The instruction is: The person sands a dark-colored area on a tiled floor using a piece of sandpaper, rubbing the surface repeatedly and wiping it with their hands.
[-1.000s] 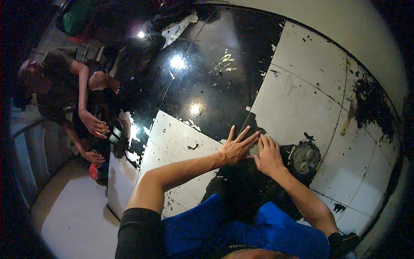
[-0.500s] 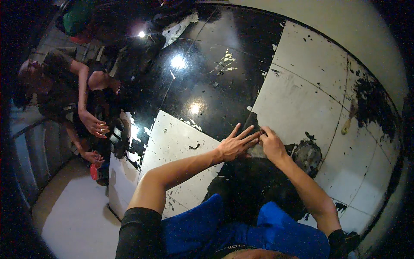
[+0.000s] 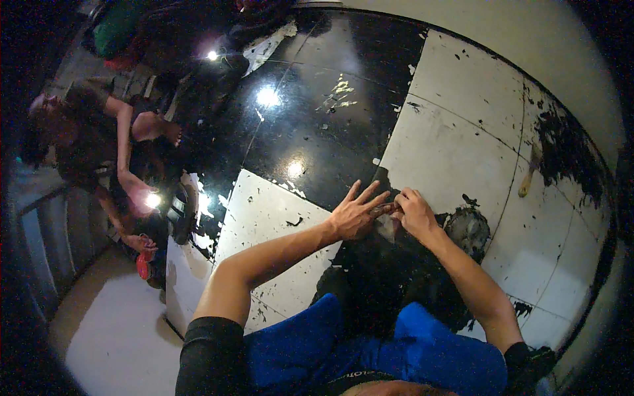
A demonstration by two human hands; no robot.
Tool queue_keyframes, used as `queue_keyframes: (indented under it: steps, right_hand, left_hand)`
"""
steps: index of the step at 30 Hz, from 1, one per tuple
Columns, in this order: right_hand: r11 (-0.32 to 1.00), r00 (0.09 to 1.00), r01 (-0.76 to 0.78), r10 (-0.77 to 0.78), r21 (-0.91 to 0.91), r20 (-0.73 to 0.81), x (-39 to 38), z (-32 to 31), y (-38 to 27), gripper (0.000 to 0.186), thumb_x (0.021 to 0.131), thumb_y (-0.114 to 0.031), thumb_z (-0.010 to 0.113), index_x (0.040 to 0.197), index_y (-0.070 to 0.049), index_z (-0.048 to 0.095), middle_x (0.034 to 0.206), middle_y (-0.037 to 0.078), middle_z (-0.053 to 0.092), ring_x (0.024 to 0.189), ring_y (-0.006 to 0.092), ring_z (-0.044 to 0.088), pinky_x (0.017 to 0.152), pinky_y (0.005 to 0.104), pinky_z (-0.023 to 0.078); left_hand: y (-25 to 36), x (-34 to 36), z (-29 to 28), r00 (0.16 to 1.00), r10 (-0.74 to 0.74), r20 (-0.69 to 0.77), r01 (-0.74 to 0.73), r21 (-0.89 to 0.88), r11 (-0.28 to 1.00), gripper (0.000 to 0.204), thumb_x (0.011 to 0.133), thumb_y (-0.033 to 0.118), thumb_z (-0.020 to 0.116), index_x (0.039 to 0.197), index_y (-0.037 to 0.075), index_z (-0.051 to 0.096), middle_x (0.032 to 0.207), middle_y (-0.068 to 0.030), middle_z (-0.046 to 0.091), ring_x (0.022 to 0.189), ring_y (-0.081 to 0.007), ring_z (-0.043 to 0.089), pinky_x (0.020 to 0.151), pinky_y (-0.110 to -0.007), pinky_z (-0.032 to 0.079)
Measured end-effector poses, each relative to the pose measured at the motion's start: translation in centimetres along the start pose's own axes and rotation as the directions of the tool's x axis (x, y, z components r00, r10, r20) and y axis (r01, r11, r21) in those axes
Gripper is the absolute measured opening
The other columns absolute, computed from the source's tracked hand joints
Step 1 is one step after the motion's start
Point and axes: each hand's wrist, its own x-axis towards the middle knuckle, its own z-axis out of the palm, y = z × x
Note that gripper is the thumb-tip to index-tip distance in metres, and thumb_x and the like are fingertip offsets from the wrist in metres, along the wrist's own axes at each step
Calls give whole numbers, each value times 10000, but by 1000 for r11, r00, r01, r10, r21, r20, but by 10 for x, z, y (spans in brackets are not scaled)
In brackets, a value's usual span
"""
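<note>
My left hand (image 3: 357, 214) rests on the black-coated floor (image 3: 330, 99) with its fingers spread. Right beside it, my right hand (image 3: 415, 214) is closed, thumb and fingers pinched together against the left fingertips. Whatever it pinches is hidden. Just below the two hands lies a small pale grey patch or piece (image 3: 388, 229); its kind I cannot make out. Around it the floor is covered with dark, ragged coating, which has come off the white tiles (image 3: 456, 132) in places.
Right of my hands sits a round grey, dirty dish-like thing (image 3: 467, 230). A brush (image 3: 528, 177) lies farther right, near the wall (image 3: 528, 39). At left another person (image 3: 86, 145) sits, a bright light (image 3: 153, 200) at one hand, a red-topped container (image 3: 142, 267) by the other.
My right hand has shifted slightly, its fingers more bunched beside my left. More of the pale patch shows below. A bright light now shines at the other person's hand.
</note>
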Motion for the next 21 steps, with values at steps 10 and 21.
queue_keyframes:
  steps: [10,21]
  right_hand:
    - [996,987,30,-44,-90,-153,-37,22,9,313,774,-169,801,1012,-46,639,992,158,584,989,362,594,861,455,513]
    - [986,938,146,-163,-77,-306,-50,25,7,231,817,-115,746,1019,-33,672,1012,133,609,975,336,599,852,418,512]
  left_hand:
    - [53,11,30,993,-117,-4,117,75,990,721,858,246,587,1500,-4,373,1296,-156,517,1128,-288,488,910,-396,446]
    - [31,1,25,997,-53,-50,47,-116,992,622,936,223,514,1534,138,364,1635,-159,228,1260,-309,478,1018,-424,440]
